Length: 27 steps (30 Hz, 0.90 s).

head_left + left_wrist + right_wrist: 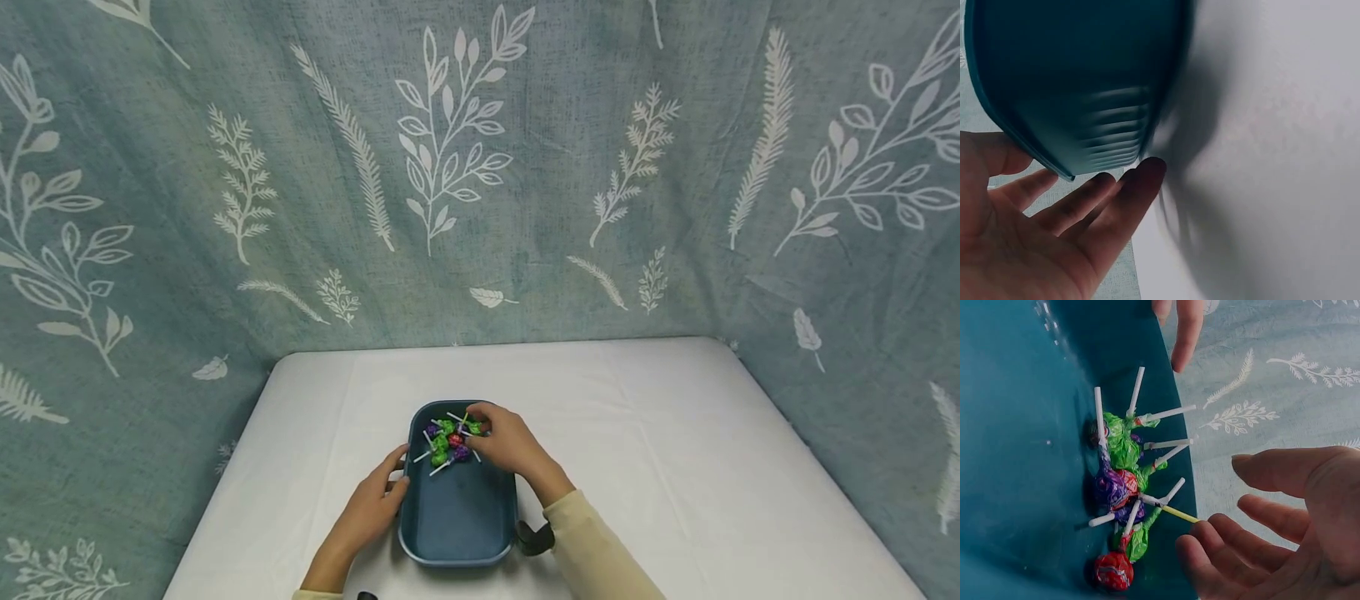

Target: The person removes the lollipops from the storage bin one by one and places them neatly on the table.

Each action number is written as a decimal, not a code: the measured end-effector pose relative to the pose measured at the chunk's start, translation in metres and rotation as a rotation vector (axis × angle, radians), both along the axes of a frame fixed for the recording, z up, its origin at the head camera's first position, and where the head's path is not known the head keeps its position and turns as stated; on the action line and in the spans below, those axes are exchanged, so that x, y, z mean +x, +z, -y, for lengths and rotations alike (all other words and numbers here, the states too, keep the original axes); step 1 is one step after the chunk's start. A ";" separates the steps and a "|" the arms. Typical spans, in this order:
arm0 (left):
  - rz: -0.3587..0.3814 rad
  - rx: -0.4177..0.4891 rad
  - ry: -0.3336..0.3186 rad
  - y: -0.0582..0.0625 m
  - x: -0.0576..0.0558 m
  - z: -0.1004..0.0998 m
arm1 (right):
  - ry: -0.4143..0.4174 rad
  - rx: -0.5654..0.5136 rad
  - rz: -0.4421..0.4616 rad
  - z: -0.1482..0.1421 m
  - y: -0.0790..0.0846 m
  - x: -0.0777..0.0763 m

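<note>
A blue tray lies on the white table, with several wrapped lollipops piled toward its far end. Green, purple and red wrappers show in the right wrist view, with mostly white sticks pointing different ways. One stick, a yellow one, ends right by the fingertips of my right hand. That hand hovers over the pile from the right, thumb apart from the loosely bent fingers and nothing between them. My left hand rests at the tray's left side, its extended fingers along the ribbed wall.
White cloth covers the table around the tray. Behind and at both sides hangs a green-blue curtain with white leaf prints. A black wrist strap part sits close to the tray's right edge.
</note>
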<state>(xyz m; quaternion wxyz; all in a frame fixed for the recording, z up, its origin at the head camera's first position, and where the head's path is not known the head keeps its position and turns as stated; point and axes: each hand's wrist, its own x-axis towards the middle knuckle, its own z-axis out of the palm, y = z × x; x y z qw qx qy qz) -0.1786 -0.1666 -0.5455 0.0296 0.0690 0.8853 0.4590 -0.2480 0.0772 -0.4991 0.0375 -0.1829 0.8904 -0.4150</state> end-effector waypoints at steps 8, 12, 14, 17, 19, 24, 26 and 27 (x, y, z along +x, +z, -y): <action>0.015 0.039 -0.003 0.001 0.001 0.000 | 0.048 0.016 0.016 0.010 -0.006 -0.011; 0.035 0.069 0.001 0.001 0.002 -0.001 | 0.056 0.057 0.013 0.016 -0.011 -0.016; 0.049 0.078 0.005 0.002 0.002 -0.001 | 0.056 0.073 0.022 0.018 -0.012 -0.017; 0.054 0.093 0.007 0.002 0.003 -0.001 | 0.058 0.095 0.023 0.020 -0.011 -0.018; 0.055 0.100 0.010 0.002 0.004 -0.001 | 0.061 0.104 0.018 0.022 -0.011 -0.019; 0.055 0.105 0.011 0.000 0.004 0.000 | 0.061 0.136 0.016 0.025 -0.015 -0.023; 0.059 0.100 0.013 -0.001 0.003 0.001 | 0.050 0.161 0.023 0.027 -0.017 -0.025; 0.055 0.101 0.012 -0.001 0.002 0.001 | 0.043 0.175 0.026 0.028 -0.018 -0.027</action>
